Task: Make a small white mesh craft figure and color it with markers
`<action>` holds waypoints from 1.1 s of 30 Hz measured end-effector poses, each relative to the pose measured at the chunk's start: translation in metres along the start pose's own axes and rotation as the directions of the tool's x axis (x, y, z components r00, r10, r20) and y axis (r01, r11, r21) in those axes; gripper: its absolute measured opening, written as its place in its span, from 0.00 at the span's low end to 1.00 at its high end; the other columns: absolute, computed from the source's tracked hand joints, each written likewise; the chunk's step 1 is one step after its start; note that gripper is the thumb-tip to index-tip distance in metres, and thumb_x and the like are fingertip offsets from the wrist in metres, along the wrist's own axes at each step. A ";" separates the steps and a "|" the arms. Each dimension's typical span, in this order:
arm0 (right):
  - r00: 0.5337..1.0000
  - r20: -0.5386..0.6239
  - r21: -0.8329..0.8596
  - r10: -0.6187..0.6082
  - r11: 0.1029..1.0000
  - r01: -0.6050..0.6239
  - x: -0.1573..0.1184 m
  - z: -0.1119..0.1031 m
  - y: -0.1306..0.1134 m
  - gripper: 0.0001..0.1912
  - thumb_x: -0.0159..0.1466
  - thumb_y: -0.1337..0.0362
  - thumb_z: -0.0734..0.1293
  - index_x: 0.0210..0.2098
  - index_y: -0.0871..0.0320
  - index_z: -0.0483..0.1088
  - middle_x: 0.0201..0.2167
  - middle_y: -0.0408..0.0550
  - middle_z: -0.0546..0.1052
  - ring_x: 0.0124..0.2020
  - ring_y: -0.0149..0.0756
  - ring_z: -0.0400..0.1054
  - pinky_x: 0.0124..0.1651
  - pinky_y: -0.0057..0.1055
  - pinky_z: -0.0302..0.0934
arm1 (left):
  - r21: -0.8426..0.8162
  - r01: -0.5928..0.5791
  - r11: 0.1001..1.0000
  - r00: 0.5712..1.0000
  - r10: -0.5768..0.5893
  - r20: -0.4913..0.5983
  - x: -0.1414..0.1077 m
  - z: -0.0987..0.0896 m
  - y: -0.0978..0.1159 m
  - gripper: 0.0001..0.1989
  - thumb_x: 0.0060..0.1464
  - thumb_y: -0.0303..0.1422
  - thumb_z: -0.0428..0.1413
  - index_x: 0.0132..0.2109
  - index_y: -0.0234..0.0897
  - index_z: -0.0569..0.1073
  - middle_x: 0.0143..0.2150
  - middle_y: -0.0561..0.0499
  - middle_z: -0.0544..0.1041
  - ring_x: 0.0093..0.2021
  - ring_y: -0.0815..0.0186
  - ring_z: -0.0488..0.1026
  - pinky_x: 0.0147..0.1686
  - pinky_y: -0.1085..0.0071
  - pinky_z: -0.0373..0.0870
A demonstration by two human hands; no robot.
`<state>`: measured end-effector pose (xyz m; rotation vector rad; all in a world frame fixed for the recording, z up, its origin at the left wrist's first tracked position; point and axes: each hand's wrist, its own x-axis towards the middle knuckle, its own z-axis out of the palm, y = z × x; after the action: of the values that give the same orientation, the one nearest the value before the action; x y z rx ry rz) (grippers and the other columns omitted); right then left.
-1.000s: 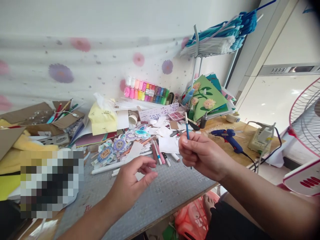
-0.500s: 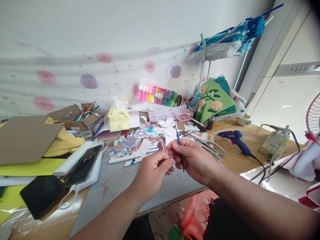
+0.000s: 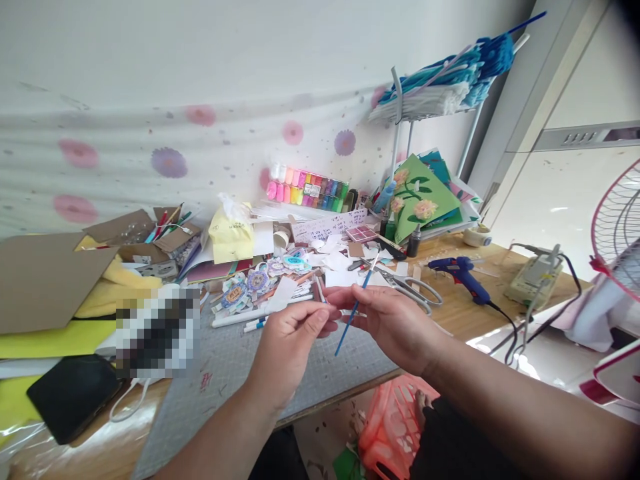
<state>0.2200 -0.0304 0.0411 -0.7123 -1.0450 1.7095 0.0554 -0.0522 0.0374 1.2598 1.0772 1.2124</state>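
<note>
My right hand (image 3: pixel 395 323) holds a thin blue paintbrush (image 3: pixel 345 335) between thumb and fingers. The brush slants, its pale tip up and its handle end down toward the mat. My left hand (image 3: pixel 290 343) is closed in a pinch, its fingertips meeting those of my right hand. A small, thin, pale pinkish piece (image 3: pixel 320 291) sticks up at the fingertips; its kind is unclear and its lower part is hidden. Both hands are above the grey cutting mat (image 3: pixel 230 380). Just beyond them lie white pens (image 3: pixel 245 319) and paper cut-outs (image 3: pixel 259 280).
Scissors (image 3: pixel 417 290) and a blue glue gun (image 3: pixel 463 277) with its cord lie to the right. A paint set (image 3: pixel 307 189) leans at the back. Cardboard (image 3: pixel 45 280) and a dark pouch (image 3: pixel 75 397) sit left. An orange basket (image 3: pixel 393 427) stands below the table edge.
The paintbrush has tilted from nearly upright to a slant, its handle end swinging left. My right-hand fingers have straightened somewhat. The whole view has shifted slightly.
</note>
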 end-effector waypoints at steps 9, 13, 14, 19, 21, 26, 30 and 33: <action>0.988 0.102 0.020 0.114 0.993 -0.117 -0.001 0.004 0.006 0.20 0.55 0.55 0.70 0.40 0.64 0.77 0.20 0.43 0.69 0.21 0.32 0.62 0.29 0.34 0.57 | -0.353 0.271 0.895 0.952 -0.195 0.235 0.004 0.018 -0.010 0.09 0.51 0.35 0.61 0.36 0.31 0.78 0.29 0.47 0.79 0.26 0.71 0.72 0.28 0.74 0.67; 0.994 0.097 -0.073 0.048 0.997 -0.041 0.002 0.002 0.006 0.18 0.58 0.53 0.68 0.40 0.62 0.77 0.18 0.40 0.67 0.22 0.31 0.62 0.31 0.33 0.58 | -0.393 0.288 0.873 0.954 -0.224 0.201 0.004 0.018 -0.013 0.05 0.50 0.32 0.62 0.30 0.34 0.76 0.24 0.53 0.77 0.22 0.74 0.70 0.24 0.77 0.64; 0.998 0.068 -0.110 -0.009 0.994 0.016 0.004 0.001 0.005 0.17 0.58 0.53 0.69 0.38 0.61 0.77 0.20 0.41 0.69 0.23 0.30 0.62 0.32 0.32 0.58 | -0.399 0.293 0.869 0.953 -0.231 0.197 0.004 0.018 -0.013 0.05 0.50 0.31 0.62 0.29 0.34 0.75 0.24 0.53 0.77 0.22 0.74 0.70 0.24 0.77 0.64; 0.983 -0.044 -0.209 -0.176 0.964 0.163 0.011 -0.005 -0.003 0.11 0.56 0.59 0.71 0.24 0.59 0.71 0.20 0.39 0.70 0.23 0.26 0.61 0.30 0.26 0.55 | -0.402 0.315 0.860 0.945 -0.245 0.216 0.003 0.017 -0.015 0.05 0.50 0.31 0.61 0.29 0.33 0.74 0.26 0.50 0.78 0.23 0.71 0.72 0.26 0.75 0.66; 0.987 -0.044 -0.224 -0.153 0.964 0.139 0.012 -0.004 -0.004 0.14 0.56 0.58 0.71 0.21 0.60 0.68 0.17 0.38 0.68 0.20 0.25 0.59 0.26 0.25 0.52 | -0.396 0.322 0.860 0.941 -0.243 0.236 0.001 0.016 -0.015 0.06 0.50 0.31 0.60 0.29 0.32 0.75 0.27 0.48 0.79 0.24 0.70 0.72 0.27 0.74 0.67; 0.996 -0.016 -0.254 -0.090 0.964 0.083 0.013 0.004 -0.001 0.16 0.55 0.57 0.71 0.21 0.60 0.67 0.16 0.38 0.68 0.17 0.24 0.59 0.22 0.24 0.50 | -0.322 0.338 0.884 0.924 -0.248 0.291 -0.003 0.007 -0.013 0.08 0.50 0.31 0.60 0.30 0.28 0.77 0.27 0.44 0.79 0.24 0.67 0.74 0.28 0.73 0.68; 0.998 -0.019 -0.286 -0.066 0.956 0.058 0.016 0.008 0.000 0.14 0.56 0.58 0.70 0.21 0.60 0.66 0.15 0.38 0.67 0.17 0.24 0.59 0.22 0.23 0.51 | -0.265 0.356 0.896 0.911 -0.271 0.310 -0.001 -0.002 -0.010 0.07 0.48 0.31 0.60 0.30 0.28 0.77 0.27 0.44 0.79 0.24 0.66 0.74 0.28 0.71 0.68; 0.998 -0.020 -0.325 -0.056 0.945 0.047 0.019 0.010 0.002 0.14 0.57 0.58 0.69 0.22 0.60 0.67 0.14 0.38 0.67 0.16 0.24 0.58 0.22 0.24 0.50 | -0.240 0.382 0.893 0.906 -0.311 0.286 0.001 -0.005 -0.009 0.05 0.44 0.29 0.60 0.27 0.30 0.75 0.25 0.47 0.78 0.23 0.67 0.73 0.26 0.71 0.68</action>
<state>0.2038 -0.0163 0.0439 -0.9060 -1.3308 1.4926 0.0513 -0.0500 0.0282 0.9084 0.8638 0.8773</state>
